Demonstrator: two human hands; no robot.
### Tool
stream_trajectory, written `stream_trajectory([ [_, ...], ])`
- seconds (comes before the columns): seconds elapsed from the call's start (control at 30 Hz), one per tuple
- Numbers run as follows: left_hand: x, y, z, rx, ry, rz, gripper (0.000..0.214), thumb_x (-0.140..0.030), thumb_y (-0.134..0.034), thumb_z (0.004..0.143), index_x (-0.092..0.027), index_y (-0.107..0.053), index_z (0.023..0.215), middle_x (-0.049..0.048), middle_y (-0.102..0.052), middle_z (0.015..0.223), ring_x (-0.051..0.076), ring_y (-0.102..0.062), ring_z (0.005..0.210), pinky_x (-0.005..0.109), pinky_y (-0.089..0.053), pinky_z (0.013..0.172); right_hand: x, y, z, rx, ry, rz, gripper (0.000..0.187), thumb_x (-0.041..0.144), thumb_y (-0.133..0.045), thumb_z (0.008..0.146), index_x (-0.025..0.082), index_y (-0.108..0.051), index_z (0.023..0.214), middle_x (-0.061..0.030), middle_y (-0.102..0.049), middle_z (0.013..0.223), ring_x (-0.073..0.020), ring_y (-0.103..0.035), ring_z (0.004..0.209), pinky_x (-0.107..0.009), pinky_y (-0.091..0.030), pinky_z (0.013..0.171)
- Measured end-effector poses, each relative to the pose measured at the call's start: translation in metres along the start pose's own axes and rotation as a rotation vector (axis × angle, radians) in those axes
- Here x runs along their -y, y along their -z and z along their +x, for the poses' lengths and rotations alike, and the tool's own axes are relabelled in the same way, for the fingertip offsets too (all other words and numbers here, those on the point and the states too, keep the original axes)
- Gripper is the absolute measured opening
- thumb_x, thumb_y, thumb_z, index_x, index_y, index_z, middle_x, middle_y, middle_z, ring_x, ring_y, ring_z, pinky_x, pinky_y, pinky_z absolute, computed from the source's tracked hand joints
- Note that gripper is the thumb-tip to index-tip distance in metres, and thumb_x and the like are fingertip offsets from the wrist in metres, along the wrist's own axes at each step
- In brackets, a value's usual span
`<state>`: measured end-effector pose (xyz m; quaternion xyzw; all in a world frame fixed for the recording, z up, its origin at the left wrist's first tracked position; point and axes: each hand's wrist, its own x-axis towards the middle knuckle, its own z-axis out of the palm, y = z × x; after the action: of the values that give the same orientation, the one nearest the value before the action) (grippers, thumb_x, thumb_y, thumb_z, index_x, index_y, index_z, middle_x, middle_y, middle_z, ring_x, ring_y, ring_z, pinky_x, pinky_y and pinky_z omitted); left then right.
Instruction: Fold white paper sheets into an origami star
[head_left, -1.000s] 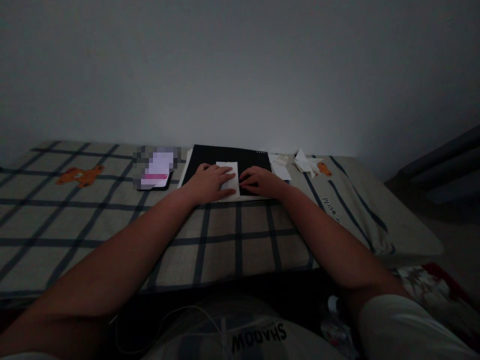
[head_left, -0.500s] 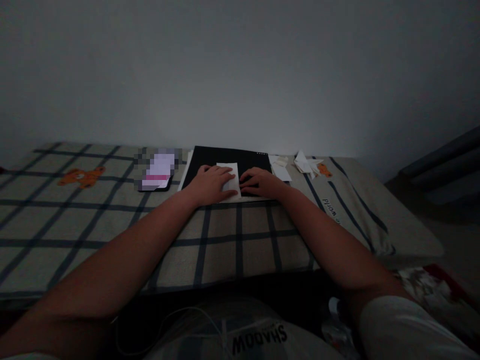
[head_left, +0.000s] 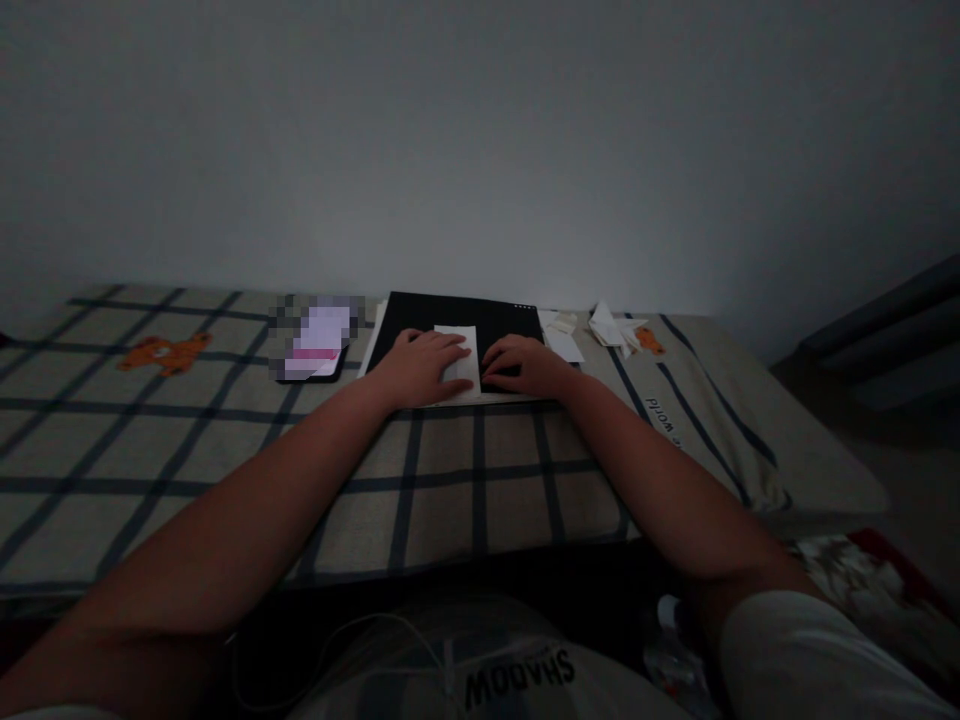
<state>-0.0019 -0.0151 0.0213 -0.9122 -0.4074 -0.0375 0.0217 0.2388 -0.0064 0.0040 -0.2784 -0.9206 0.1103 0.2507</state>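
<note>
A narrow strip of white paper [head_left: 463,345] lies on a black folder or notebook [head_left: 465,310], its long side pointing away from me. My left hand [head_left: 424,368] rests on the paper with fingers spread, covering much of its left part. To the right of the paper's edge, my right hand [head_left: 529,364] is on the black cover, fingers bent but apart, with nothing visible in them. White sheets show under the cover's left and front edges.
A lit phone [head_left: 315,345] lies left on the checked cloth [head_left: 225,430]. Paper pieces [head_left: 562,340] and a folded white paper shape [head_left: 611,328] are to the right. A wall [head_left: 480,150] rises behind. Below right are a plastic bottle [head_left: 675,650] and crumpled paper [head_left: 855,580].
Almost nothing differs. My right hand's fingertips sit very slightly farther from the paper's right edge; my left hand stays on the paper.
</note>
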Motion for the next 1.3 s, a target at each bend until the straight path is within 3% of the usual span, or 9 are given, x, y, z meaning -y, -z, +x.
stream_trajectory([
  [0.4,0.001,-0.002,0.0,-0.01,-0.009,0.011,0.059,-0.057,-0.041,0.094,-0.022,-0.051,0.141,0.009,-0.042,0.154,0.032,-0.041,0.137,0.052,-0.025,0.107,0.004,0.0,0.001,0.045,0.053,0.016,0.014,0.028,-0.065,0.087,0.022,-0.078,0.087,-0.0073,-0.073,0.1,-0.0214,-0.062,0.096,-0.04,-0.048,0.089],
  [0.63,0.0,-0.001,0.0,0.013,0.017,-0.003,0.058,-0.058,-0.041,0.093,-0.028,-0.051,0.141,0.0071,-0.04,0.156,0.032,-0.039,0.138,0.051,-0.021,0.109,0.004,-0.003,0.002,0.019,0.018,0.005,0.014,0.027,-0.063,0.088,0.022,-0.076,0.085,-0.0059,-0.073,0.098,-0.0202,-0.063,0.095,-0.04,-0.047,0.089],
  [0.8,0.002,-0.002,0.001,-0.004,0.012,-0.003,0.06,-0.061,-0.04,0.093,-0.026,-0.052,0.141,0.0083,-0.038,0.157,0.032,-0.039,0.138,0.053,-0.021,0.109,0.0,-0.009,0.004,-0.102,-0.105,-0.054,0.02,0.03,-0.061,0.091,0.02,-0.073,0.103,-0.0093,-0.071,0.114,-0.0226,-0.061,0.11,-0.044,-0.045,0.099],
  [0.93,0.002,-0.002,0.001,-0.001,0.012,-0.004,0.061,-0.062,-0.041,0.093,-0.026,-0.051,0.141,0.0089,-0.038,0.157,0.033,-0.039,0.138,0.054,-0.023,0.109,-0.003,-0.014,0.004,-0.048,-0.161,-0.127,0.039,0.039,-0.065,0.089,0.019,-0.067,0.122,-0.0128,-0.063,0.133,-0.0265,-0.055,0.125,-0.047,-0.043,0.105],
  [1.13,0.003,-0.001,0.002,0.004,0.002,-0.008,0.062,-0.064,-0.041,0.093,-0.026,-0.05,0.141,0.0084,-0.034,0.159,0.034,-0.039,0.137,0.053,-0.03,0.106,-0.004,-0.016,0.003,-0.008,-0.134,-0.172,0.042,0.042,-0.064,0.089,0.022,-0.066,0.126,-0.0118,-0.061,0.136,-0.0271,-0.056,0.126,-0.048,-0.044,0.105],
  [1.3,0.005,-0.003,0.001,-0.002,-0.014,-0.009,0.064,-0.064,-0.04,0.093,-0.025,-0.048,0.143,0.0075,-0.033,0.159,0.033,-0.04,0.137,0.052,-0.028,0.108,-0.001,-0.016,0.002,-0.004,-0.159,-0.176,0.045,0.043,-0.065,0.088,0.022,-0.065,0.128,-0.013,-0.059,0.138,-0.0284,-0.055,0.127,-0.05,-0.043,0.105],
])
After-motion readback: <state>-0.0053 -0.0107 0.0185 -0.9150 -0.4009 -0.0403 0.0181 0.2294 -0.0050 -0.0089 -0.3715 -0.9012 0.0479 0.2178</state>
